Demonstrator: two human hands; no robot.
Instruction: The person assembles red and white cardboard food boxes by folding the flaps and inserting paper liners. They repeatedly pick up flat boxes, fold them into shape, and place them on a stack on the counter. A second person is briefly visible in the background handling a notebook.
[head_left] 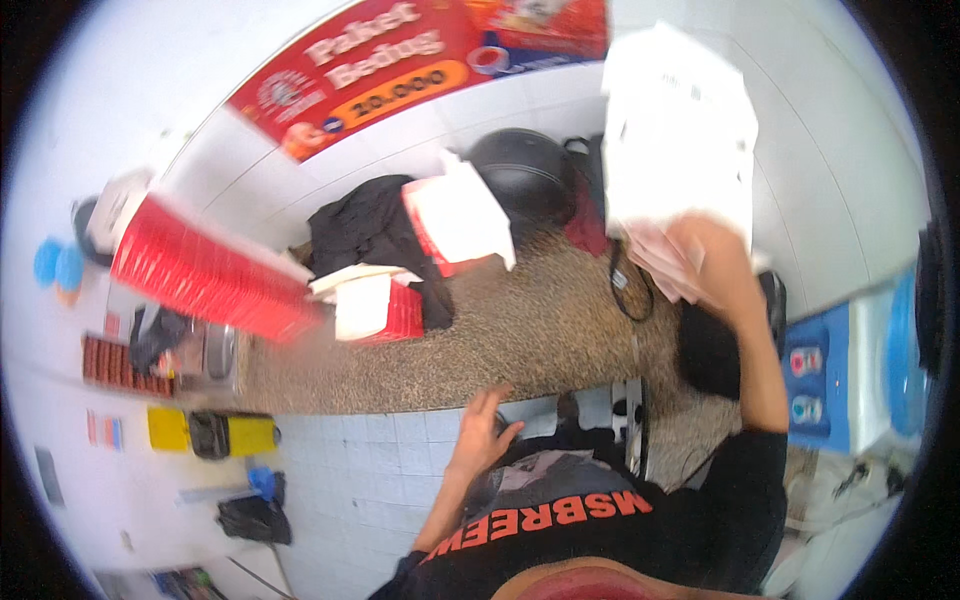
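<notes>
My left hand (482, 432) is at the front edge of the speckled stone counter (540, 335), fingers spread, holding nothing. On the right, my raised right hand (712, 268) closes on the lower end of a large white paper piece (682, 130) with faint print and an angled top. Pinkish, blurred shapes (662, 262) show by its fingers; I cannot tell whether they are paper. A long leaning stack of red nested cartons (215, 268) lies at the left of the counter. Nearer the middle are a short stack of red-and-white cartons (385, 310) and another white-and-red carton (460, 218).
Black cloth (365, 222) and a dark round pan (522, 172) stand by the tiled wall. A black cable (632, 290) loops beside a dark object (708, 345) under my right arm. Farther right is a blue-and-white water dispenser (835, 375). A red banner (420, 70) hangs above.
</notes>
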